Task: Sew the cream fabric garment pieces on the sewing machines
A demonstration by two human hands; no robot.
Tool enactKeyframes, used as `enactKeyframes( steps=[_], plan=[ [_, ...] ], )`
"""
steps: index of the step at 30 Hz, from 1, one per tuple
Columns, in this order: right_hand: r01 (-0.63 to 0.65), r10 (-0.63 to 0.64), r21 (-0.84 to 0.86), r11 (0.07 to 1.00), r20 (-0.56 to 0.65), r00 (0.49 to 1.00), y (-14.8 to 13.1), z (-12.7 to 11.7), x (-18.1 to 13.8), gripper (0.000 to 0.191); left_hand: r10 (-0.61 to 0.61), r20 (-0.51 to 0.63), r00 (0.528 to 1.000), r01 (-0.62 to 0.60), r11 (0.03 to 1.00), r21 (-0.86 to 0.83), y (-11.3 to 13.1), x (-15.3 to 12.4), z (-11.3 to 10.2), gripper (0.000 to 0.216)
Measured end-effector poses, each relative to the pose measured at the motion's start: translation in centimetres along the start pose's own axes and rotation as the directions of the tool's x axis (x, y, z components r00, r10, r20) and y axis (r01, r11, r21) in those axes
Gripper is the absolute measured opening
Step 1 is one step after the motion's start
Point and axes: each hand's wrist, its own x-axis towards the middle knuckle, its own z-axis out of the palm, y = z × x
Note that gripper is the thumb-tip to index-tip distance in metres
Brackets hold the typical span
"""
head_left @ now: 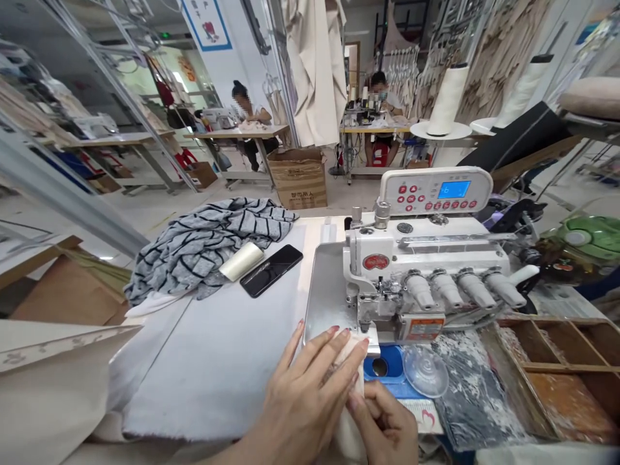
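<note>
A strip of beige fabric (357,387) runs up to the presser foot of a white overlock sewing machine (378,248). My left hand (310,381) lies over the fabric with its fingers stretched out, fingertips close to the metal plate (327,290) and the needle area. Just below it, my right hand (385,423) pinches the fabric's right edge between thumb and curled fingers. Part of the fabric is hidden beneath both hands. On top of the machine, a control panel (436,190) has a lit blue screen.
Left on the table are a striped grey cloth (208,239), a thread roll (242,261) and a black phone (271,270). A wooden compartment tray (527,368) and a clear round dish (426,371) are at right. Behind stand a cardboard box (298,181) and two people at sewing tables.
</note>
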Motion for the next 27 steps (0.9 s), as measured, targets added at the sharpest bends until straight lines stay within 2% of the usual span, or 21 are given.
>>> enactKeyframes(
  steps=[4,8,15,20,24,27],
  plan=[
    [-0.055,0.058,0.020,0.998,-0.132,0.990,-1.3,-0.3,0.1,0.037,-0.025,-0.061,0.998,0.026,0.999,0.017,0.5,1.3,0.6,0.033],
    [-0.053,0.054,0.008,0.999,-0.279,0.959,-3.2,-0.2,0.5,0.036,-0.011,-0.085,0.996,0.017,0.997,0.070,0.7,2.0,0.9,0.033],
    [-0.083,0.084,0.017,0.996,-0.302,0.949,-3.8,0.0,0.9,0.038,-0.052,-0.067,0.996,0.054,0.998,0.039,0.5,2.1,0.9,0.031],
    [-0.084,0.080,0.000,0.996,-0.323,0.943,-3.1,-0.5,0.6,0.040,-0.024,-0.079,0.997,0.026,0.999,0.032,0.3,2.0,0.9,0.033],
    [-0.082,0.075,-0.021,0.996,-0.230,0.970,-2.1,-1.1,0.1,0.042,-0.042,-0.109,0.993,0.040,0.999,-0.022,-0.1,1.7,0.7,0.029],
    [-0.092,0.083,-0.014,0.996,-0.311,0.947,-1.1,-0.7,-0.6,0.045,-0.018,-0.090,0.996,0.018,1.000,-0.008,-0.4,1.4,0.4,0.028]
  ],
)
